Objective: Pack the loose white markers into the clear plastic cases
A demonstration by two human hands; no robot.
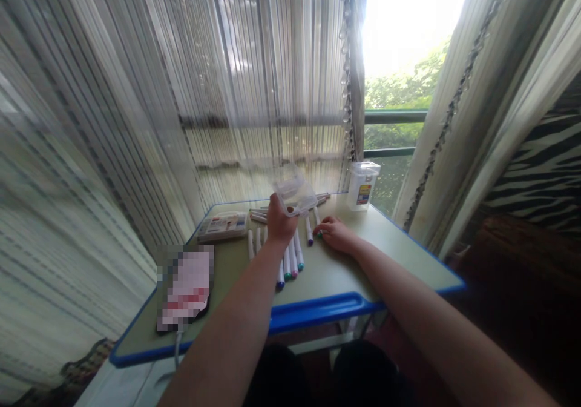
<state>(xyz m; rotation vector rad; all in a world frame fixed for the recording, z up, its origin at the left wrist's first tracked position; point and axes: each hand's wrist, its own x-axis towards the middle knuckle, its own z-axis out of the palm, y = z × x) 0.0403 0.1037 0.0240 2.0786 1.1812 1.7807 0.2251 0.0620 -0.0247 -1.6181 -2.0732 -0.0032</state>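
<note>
My left hand [282, 220] is closed around a clear plastic box [297, 194], which it holds tilted above the table. Below that hand, several white markers [293, 258] with coloured caps lie side by side, partly hidden by my wrist. My right hand [333, 232] rests at the table to the right, its fingers closed on a white marker with a green cap [319, 234]. Just left of those fingers lies a marker with a dark purple cap [309, 231]. More thin markers [258, 215] lie behind the left hand.
An upright clear container [362, 188] with a label stands at the table's back right corner. A flat case [222, 226] of pens lies at the back left. A phone-like device, blurred out [188, 289], with a cable sits at the left edge. Curtains hang behind the blue-edged table [399, 255].
</note>
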